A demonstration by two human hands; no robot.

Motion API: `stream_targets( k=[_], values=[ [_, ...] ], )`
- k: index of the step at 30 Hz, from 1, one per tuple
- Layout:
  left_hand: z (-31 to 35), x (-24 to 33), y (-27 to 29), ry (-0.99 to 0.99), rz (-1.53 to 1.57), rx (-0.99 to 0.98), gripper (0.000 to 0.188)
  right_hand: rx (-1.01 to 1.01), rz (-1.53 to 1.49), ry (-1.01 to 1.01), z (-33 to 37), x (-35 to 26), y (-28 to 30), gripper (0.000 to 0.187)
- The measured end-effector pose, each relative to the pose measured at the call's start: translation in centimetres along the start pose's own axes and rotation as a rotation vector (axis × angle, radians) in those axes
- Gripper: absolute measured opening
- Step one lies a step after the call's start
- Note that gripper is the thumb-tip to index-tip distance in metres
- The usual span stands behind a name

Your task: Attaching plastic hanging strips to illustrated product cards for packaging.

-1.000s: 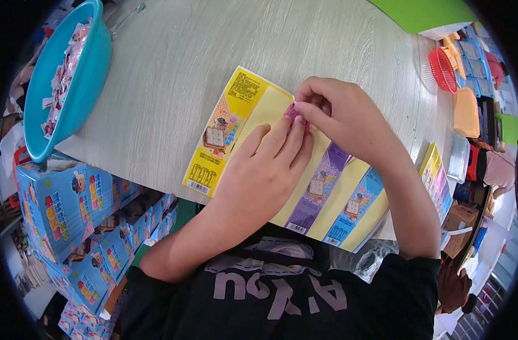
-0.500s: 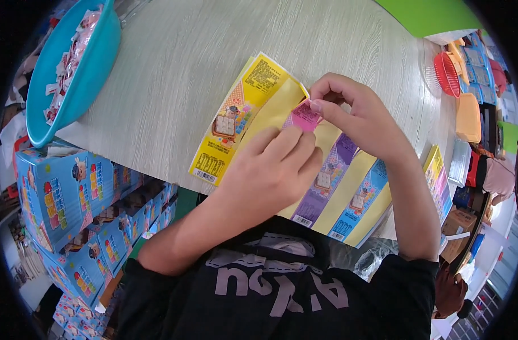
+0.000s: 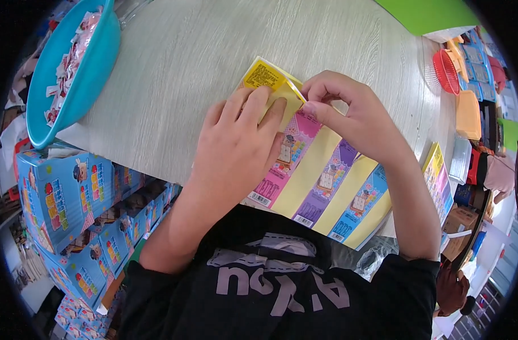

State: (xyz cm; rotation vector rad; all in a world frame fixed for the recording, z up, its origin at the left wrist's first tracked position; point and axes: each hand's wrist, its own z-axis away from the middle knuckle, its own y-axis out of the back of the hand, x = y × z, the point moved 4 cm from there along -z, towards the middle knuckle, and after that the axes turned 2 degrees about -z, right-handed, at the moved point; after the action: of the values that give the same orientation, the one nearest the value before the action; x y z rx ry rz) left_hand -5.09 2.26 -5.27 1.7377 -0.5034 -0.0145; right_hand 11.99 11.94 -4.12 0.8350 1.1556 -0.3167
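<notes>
A sheet of stickers (image 3: 306, 184) lies slanted on the table at its near edge, with coloured strips on a pale yellow backing. Across it run a yellow strip (image 3: 263, 75), a pink strip (image 3: 297, 139), a purple strip (image 3: 326, 180) and a blue strip (image 3: 358, 204). My left hand (image 3: 236, 139) rests over the yellow strip, fingers stretched and somewhat apart, hiding most of that strip. At the sheet's far edge, by the top of the pink strip, my right hand (image 3: 339, 105) pinches the sheet between thumb and curled fingers. Another sheet's edge shows beneath.
To the far left stands a turquoise basin (image 3: 103, 73) of small wrapped packets (image 3: 72, 62). Blue printed boxes (image 3: 66, 198) are stacked below it. More printed sheets (image 3: 437, 175) lie at the right, near a red basket (image 3: 446, 72). A green panel (image 3: 429, 17) juts in at the top right.
My left hand has moved from the pink strip's top leftward onto the yellow strip, its fingers opening out. More of the pink strip now shows. My right hand stays about where it was.
</notes>
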Motion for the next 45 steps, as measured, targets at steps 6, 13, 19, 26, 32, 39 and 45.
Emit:
stream_targets(
  k=[6,13,19,26,32,39,45],
  values=[
    [-0.1,0.0,-0.1,0.014,-0.021,-0.03,0.049,-0.005,0.006,0.044,-0.5,0.0,0.0,0.016],
    [0.2,0.1,-0.8,0.006,-0.091,-0.016,0.05,0.01,0.037,-0.101,-1.5,-0.3,-0.6,0.018],
    [0.1,0.1,-0.7,-0.046,-0.097,0.038,0.047,0.063,-0.045,-0.151,-1.3,-0.4,-0.7,0.028],
    [0.6,0.7,0.6,0.071,0.049,-0.042,0.053,-0.012,0.13,-0.298,-2.3,-1.4,-1.0,0.024],
    [1.2,-0.2,1.3,0.017,0.141,-0.112,0.05,0.087,0.326,-0.245,-1.3,-2.6,-1.7,0.021],
    [1.8,-0.4,0.9,-0.034,-0.02,-0.037,0.054,0.034,0.392,-0.252,-1.5,-2.8,-2.4,0.023],
    [2.0,-0.3,0.6,-0.031,-0.038,-0.037,0.055,0.006,0.379,-0.172,-1.3,-2.5,-2.5,0.023]
  ],
)
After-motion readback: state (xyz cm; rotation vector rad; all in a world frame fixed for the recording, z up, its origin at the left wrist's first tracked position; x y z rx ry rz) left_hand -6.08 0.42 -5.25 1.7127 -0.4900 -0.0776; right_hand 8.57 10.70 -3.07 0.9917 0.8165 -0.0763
